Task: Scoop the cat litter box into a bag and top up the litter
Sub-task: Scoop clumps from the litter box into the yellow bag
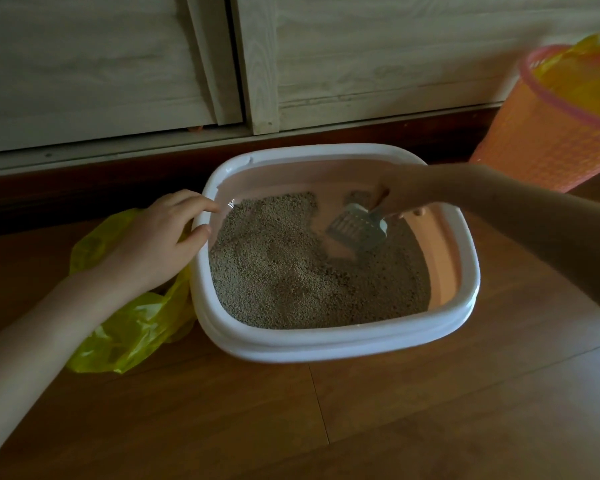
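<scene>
Sitting on the wooden floor point(395, 410) close to a pale wood-grain cabinet point(118, 64), the litter box point(326, 344) is showing a thick white rim around a pinkish inner wall. Grey-brown granular litter point(284, 271) is covering most of its bottom, piling deeper toward the left and near side, while a patch of bare pink base is showing toward the far side next to the scoop. A slotted, pale grey scoop point(357, 226) is lying low in the box, its blade tilting down into the litter and its handle rising toward the far right corner.

The right hand point(395, 199) is reaching in over the far right rim, forearm stretching across from the right edge of view, fingers curling closed around the scoop's handle. The left hand point(156, 237) is resting open against the box's left rim, fingertips touching the top of the rim and thumb pressing at its outer edge, gripping nothing else.

A crumpled yellow plastic bag point(132, 327) is lying on the floor just beside the box's left wall, partly under the left wrist. An orange mesh basket point(551, 133) with a pink rim is standing at the far right, lined with more yellow plastic.
</scene>
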Available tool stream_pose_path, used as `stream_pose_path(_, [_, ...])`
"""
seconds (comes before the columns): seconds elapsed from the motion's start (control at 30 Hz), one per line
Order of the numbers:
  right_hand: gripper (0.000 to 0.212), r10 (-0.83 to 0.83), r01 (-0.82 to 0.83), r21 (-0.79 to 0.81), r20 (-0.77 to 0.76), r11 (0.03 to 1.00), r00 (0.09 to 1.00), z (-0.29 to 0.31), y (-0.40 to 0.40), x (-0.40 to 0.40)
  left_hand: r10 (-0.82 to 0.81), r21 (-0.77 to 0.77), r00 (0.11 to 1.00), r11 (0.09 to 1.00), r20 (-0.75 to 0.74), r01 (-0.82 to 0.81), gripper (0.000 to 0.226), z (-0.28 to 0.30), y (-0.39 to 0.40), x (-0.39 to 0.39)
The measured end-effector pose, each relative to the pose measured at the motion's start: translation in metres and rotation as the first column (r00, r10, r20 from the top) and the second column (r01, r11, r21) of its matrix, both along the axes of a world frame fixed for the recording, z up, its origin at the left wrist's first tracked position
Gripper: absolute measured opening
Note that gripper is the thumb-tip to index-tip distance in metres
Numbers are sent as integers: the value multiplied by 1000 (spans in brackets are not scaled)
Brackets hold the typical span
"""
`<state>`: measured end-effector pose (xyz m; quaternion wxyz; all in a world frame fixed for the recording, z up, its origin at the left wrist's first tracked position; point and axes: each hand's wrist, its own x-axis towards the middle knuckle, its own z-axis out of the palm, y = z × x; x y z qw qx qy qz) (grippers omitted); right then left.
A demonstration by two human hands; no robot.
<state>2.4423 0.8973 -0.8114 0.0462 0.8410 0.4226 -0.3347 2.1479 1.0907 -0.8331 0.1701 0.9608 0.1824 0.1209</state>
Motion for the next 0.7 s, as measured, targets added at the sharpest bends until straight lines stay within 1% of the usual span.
stream_pose_path(0.1, [18,-190,183,-58,-172,981,967,0,-8,30,-13,1,1000,1000,12,13,28,0,2,-2])
stream_pose_path(0.13, [17,-216,206,-74,-179,976,960,-4,-12,38,-15,0,1000,1000,14,15,27,0,3,-4])
stream_pose_path(0.2, [11,-225,210,-118,-130,970,966,-16,-20,49,-17,-1,1000,1000,17,17,27,0,5,-6])
stream_pose_path(0.27, [10,-156,145,-172,-51,974,986,-32,-28,55,-19,-1,1000,1000,18,19,27,-1,7,-6])
stream_pose_path(0.33, [9,-11,18,-202,37,979,999,-45,-33,57,-18,2,1000,1000,19,18,27,-2,7,-6])
stream_pose_path(0.4, [12,92,-80,-182,55,980,994,-54,-32,54,-11,3,1000,1000,18,11,27,-3,7,-5])
stream_pose_path(0.47, [22,172,-158,-172,68,972,983,-59,-28,46,-8,-1,1000,1000,19,8,27,-3,7,-3])
stream_pose_path(0.57, [24,208,-202,-140,30,969,978,-72,-24,35,-9,-5,1000,1000,13,9,27,-6,6,-2])
stream_pose_path(0.7, [25,146,-152,-45,-104,987,984,-93,-28,25,-3,-15,1000,1000,2,3,28,-8,8,-2])
